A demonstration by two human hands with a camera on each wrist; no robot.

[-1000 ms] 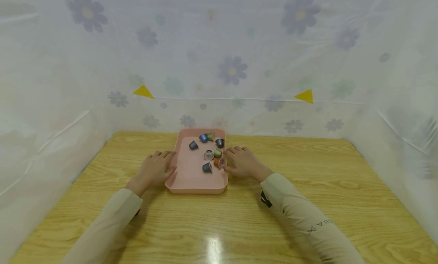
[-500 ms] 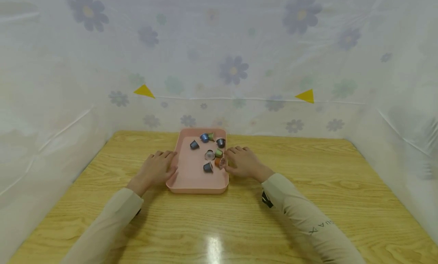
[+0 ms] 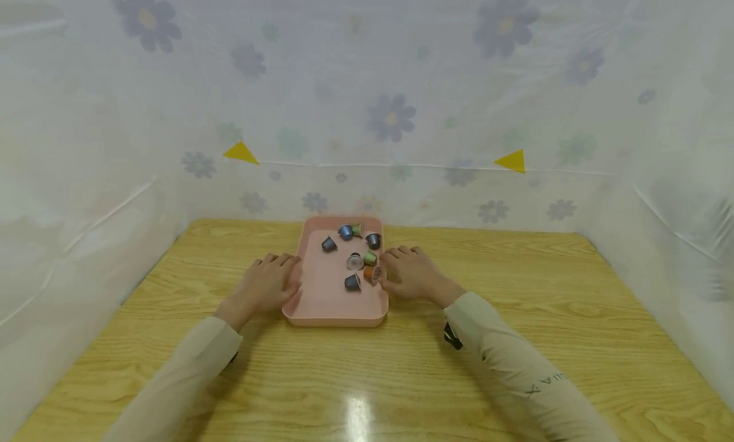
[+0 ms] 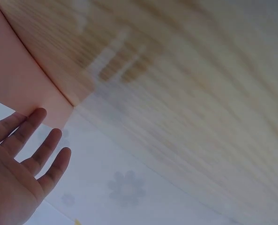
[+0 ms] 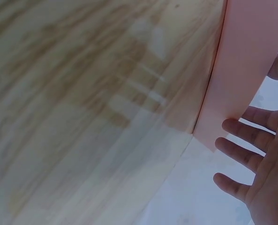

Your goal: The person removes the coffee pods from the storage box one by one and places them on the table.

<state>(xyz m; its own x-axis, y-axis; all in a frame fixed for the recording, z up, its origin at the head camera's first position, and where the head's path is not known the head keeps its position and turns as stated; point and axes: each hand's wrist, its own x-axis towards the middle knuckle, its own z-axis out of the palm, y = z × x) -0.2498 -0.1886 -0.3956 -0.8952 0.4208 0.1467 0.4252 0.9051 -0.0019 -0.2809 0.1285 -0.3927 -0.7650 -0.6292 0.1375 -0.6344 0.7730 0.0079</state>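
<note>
A shallow pink tray (image 3: 321, 302) lies on the table between the hands. Several coffee capsules are scattered in its middle and right part: blue (image 3: 345, 232), orange (image 3: 369, 274), green (image 3: 369, 258), dark ones (image 3: 352, 283), and one showing its pale round lid (image 3: 355, 262). The left hand (image 3: 266, 281) rests at the tray's left edge, its fingers nearly straight. At the opposite edge is the right hand (image 3: 414, 274), near the orange capsule. In both wrist views, spread fingers (image 4: 35, 124) (image 5: 249, 133) reach the tray's rim and outer wall; parts of them are hidden behind it.
The wood-grain table (image 3: 355, 372) extends around the tray. A pale flowered sheet (image 3: 390, 117) forms the back and side walls, close behind the tray's far edge. Two yellow triangles (image 3: 242, 153) mark the back sheet.
The tray and its capsules have shifted slightly right, mostly in the last half second. Both hands have moved along with it, staying at its two sides.
</note>
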